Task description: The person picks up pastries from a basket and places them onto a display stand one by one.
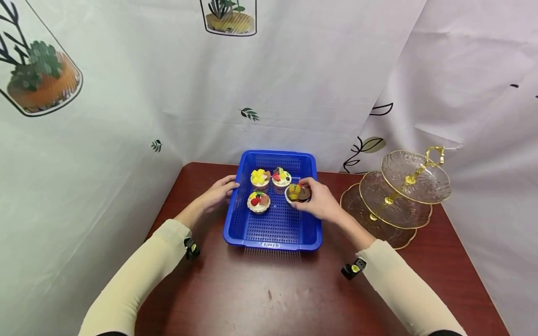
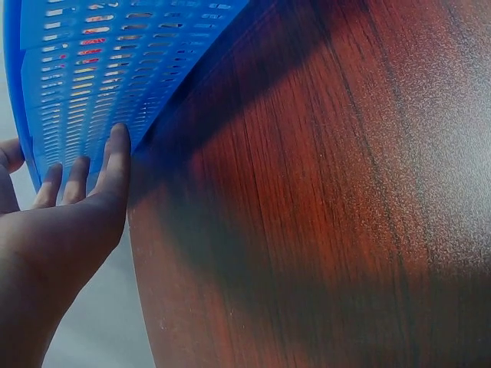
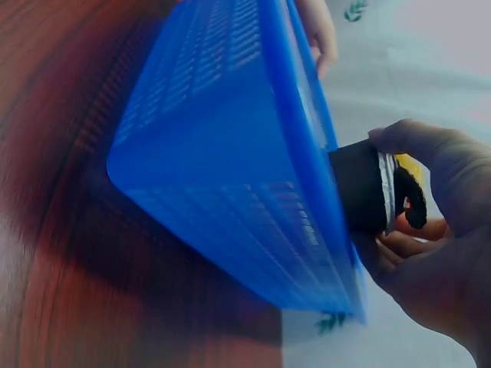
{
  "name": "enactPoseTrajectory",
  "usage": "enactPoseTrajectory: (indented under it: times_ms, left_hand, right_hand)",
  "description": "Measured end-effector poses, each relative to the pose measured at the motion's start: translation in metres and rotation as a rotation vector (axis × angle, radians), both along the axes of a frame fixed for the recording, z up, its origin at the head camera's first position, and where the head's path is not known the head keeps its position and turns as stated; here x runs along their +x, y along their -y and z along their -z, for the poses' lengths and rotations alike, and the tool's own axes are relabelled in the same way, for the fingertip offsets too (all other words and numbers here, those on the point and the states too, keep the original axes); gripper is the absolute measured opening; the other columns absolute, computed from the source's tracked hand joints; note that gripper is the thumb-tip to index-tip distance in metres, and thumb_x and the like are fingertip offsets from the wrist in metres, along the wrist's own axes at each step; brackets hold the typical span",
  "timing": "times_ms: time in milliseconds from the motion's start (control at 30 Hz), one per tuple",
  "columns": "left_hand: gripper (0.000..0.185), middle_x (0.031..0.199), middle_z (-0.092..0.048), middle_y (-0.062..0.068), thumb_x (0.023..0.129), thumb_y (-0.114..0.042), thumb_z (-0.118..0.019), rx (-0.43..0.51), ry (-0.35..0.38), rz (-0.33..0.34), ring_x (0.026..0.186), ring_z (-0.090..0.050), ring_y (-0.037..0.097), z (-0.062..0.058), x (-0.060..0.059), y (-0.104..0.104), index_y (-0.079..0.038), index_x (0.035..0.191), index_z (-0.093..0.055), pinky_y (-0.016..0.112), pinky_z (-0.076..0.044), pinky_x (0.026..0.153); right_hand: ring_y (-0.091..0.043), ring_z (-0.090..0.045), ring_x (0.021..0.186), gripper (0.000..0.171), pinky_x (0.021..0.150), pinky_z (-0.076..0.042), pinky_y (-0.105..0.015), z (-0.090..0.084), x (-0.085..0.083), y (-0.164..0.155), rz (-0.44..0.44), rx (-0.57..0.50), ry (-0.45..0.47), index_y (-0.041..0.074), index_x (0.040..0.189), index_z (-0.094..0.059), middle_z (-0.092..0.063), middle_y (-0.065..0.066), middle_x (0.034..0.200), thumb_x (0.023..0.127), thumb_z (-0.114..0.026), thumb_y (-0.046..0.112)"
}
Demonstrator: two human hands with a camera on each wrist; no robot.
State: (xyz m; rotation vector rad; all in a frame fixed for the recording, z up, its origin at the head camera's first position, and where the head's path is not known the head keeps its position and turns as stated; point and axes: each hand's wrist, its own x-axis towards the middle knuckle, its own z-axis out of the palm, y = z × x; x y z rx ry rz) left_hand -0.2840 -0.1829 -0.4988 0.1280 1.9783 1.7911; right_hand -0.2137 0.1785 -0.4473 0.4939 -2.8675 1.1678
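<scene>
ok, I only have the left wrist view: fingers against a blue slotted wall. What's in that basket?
Observer: Four fruit-topped cupcakes; the blue basket sits on the red-brown table.
Operator: Right hand?
Observer: The right hand pinches the cupcake nearest the right wall; its dark wrapper shows in the right wrist view.
Operator: Left hand gripping anything?
Observer: No, the left hand rests with straight fingers on the basket's left wall.
Operator: Anything else out there?
Observer: A three-tier glass stand to the basket's right.
</scene>
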Motion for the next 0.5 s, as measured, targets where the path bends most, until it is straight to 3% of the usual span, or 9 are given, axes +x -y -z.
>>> enactPoseTrajectory:
  times_ms: [200,500]
  left_hand:
    - [0.052,0.150,-0.055,0.024,0.113,-0.025,-0.050,0.006,0.011,0.001,0.125,-0.065,0.036,-0.001,-0.001,-0.001,-0.010,0.162,-0.036,0.049,-0.056,0.100]
    - [0.053,0.151,-0.054,0.024,0.113,-0.024,-0.050,-0.009,0.011,0.028,0.129,-0.063,0.038,-0.003,-0.003,0.002,-0.009,0.162,-0.035,0.052,-0.055,0.103]
  right_hand:
    - [-0.031,-0.067,0.104,0.068,0.088,-0.056,-0.046,-0.019,0.014,-0.028,0.069,-0.069,-0.050,0.000,0.136,-0.059,-0.070,-0.018,0.124,0.083,-0.091,0.027]
    - [-0.021,-0.064,0.091,0.065,0.075,-0.051,-0.020,-0.065,0.035,-0.069,0.161,-0.183,-0.164,0.002,0.140,-0.058,-0.069,-0.015,0.119,0.086,-0.088,0.022]
